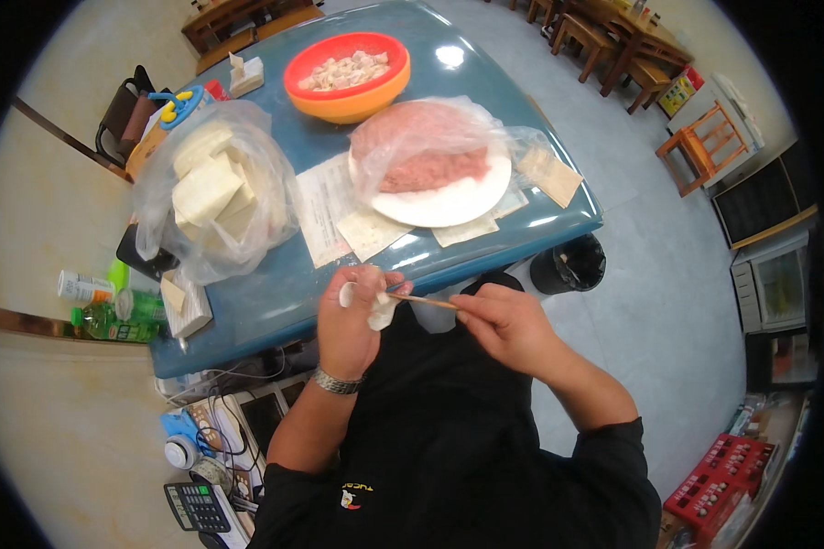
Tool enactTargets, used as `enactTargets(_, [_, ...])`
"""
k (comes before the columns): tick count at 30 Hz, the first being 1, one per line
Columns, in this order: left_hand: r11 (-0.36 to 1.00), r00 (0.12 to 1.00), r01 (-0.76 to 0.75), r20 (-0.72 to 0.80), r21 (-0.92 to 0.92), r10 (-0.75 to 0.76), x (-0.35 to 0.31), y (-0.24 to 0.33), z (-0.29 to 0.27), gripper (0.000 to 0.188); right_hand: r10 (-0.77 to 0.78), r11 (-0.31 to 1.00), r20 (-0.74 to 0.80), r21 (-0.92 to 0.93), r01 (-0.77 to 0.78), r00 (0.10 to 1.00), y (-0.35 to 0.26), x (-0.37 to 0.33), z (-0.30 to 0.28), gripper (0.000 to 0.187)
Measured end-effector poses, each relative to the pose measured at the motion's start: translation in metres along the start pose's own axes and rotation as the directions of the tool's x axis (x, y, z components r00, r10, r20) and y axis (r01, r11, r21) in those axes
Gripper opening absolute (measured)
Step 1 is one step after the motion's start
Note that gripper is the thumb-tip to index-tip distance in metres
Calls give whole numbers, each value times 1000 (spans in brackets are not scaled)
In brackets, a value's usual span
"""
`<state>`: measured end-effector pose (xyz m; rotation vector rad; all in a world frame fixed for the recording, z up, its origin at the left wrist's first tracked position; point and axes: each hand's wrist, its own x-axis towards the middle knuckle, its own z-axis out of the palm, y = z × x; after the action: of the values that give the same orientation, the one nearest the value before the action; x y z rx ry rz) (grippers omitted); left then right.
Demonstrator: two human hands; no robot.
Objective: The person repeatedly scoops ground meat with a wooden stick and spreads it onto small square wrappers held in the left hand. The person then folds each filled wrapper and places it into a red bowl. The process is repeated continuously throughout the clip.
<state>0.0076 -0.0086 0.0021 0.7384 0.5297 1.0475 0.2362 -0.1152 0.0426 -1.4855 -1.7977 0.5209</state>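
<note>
Near the table's front edge, my left hand is closed round a thin white dough wrapper. My right hand pinches a thin brownish stick, its far end at the wrapper in my left hand. Whether there is filling inside the wrapper is hidden by the fingers. Beyond my hands, a large mound of pink minced meat lies on a white plate, partly covered by clear plastic. To the left, stacked white wrappers sit in an open clear plastic bag.
An orange bowl holding a red one with pale folded dumplings stands at the back of the blue table. Paper sheets lie under the plate. Bottles and a tissue box are at left; a black bin stands at right.
</note>
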Motion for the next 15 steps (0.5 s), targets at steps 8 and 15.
enactTargets(8, [988,990,-65,-136,-138,46,8,0,-5,19,82,995,39,-59,-80,996,1,-20,-5,23])
enactTargets(15, [993,996,-20,-94,-119,9,-4,-15,7,9,119,981,15,155,-120,993,-3,-21,18,22])
